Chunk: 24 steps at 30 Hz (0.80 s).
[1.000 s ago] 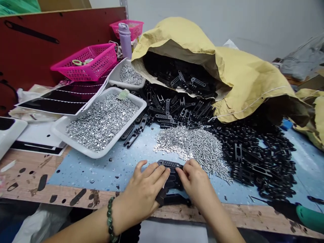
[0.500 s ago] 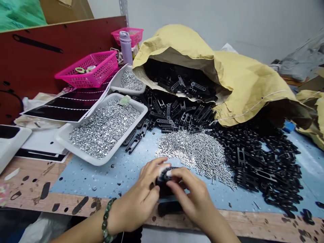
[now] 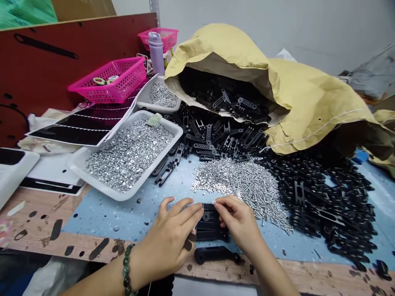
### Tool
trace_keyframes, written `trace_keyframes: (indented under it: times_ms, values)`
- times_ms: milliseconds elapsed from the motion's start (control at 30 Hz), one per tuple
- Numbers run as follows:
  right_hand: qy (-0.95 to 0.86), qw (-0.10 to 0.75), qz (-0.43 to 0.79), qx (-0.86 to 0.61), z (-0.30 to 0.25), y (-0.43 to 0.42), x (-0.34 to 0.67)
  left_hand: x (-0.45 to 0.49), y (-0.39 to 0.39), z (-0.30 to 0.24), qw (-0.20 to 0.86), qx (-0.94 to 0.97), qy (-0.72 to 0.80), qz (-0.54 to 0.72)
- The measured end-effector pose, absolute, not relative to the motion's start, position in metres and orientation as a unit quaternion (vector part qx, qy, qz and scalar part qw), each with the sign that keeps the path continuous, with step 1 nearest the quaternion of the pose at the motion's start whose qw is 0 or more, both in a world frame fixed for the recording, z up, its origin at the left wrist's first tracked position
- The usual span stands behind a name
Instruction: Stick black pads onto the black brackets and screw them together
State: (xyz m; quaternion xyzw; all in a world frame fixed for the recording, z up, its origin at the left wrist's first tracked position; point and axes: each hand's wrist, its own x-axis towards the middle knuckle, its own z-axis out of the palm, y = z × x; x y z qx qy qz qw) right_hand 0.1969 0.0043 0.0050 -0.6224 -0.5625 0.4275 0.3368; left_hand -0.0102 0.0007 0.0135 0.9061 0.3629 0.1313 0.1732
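Here's what we've got: both our hands are on a small stack of black brackets (image 3: 211,225) on the blue mat (image 3: 123,209), close to the front edge of the bench (image 3: 40,218). Our left hand (image 3: 171,236) is half open, fingers stretched out, with the fingertips against the stack's left side. A bead bracelet (image 3: 127,269) sits on that wrist. Our right hand (image 3: 237,222) is mostly closed, thumb and fingers pinching the stack's upper right edge.

One loose bracket (image 3: 216,255) lies just below the stack at 6 o'clock, near the bench edge. From the stack, a pile of silver screws and washers (image 3: 240,189) sits at 12 to 1 o'clock, right beside our right hand. A big heap of black brackets (image 3: 324,205) is at 3 o'clock, and more spill from a torn yellow paper sack (image 3: 265,82) at 1 o'clock. At 10 o'clock there's a white tray of silver nuts (image 3: 129,154), with a smaller tray of screws (image 3: 162,94) behind it. A pink basket (image 3: 108,82) sits further back.
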Motion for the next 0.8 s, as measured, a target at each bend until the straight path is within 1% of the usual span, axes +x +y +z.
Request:
trace_keyframes:
  times_ms: [167,367,400,467,567,633,733,800]
  values:
    - [-0.628,0.306,0.341,-0.629,0.003,0.007,0.194,-0.006,0.001,0.015,0.182,0.903,0.365,0.137]
    - [-0.664,0.226,0.182,-0.689,0.005,0.007,0.202,0.003,0.004,0.017,0.192,0.89,0.387,0.145]
    - [-0.67,0.231,0.156,-0.688,0.006,0.004,0.207,0.003,0.004,0.017,0.194,0.889,0.387,0.148]
    - [-0.673,0.272,0.124,-0.676,0.007,-0.01,0.22,0.0,0.003,0.016,0.208,0.886,0.383,0.157]
    - [-0.635,0.35,0.128,-0.676,-0.001,-0.04,0.233,-0.002,-0.002,0.01,0.251,0.883,0.366,0.157]
    - [-0.623,0.351,0.138,-0.685,-0.013,-0.058,0.231,0.0,-0.006,0.004,0.262,0.887,0.352,0.145]
    - [-0.65,0.33,0.155,-0.667,-0.03,-0.07,0.216,0.01,-0.011,-0.004,0.247,0.888,0.357,0.151]
    - [-0.662,0.345,0.154,-0.647,-0.035,-0.07,0.207,0.016,-0.011,-0.007,0.241,0.878,0.376,0.172]
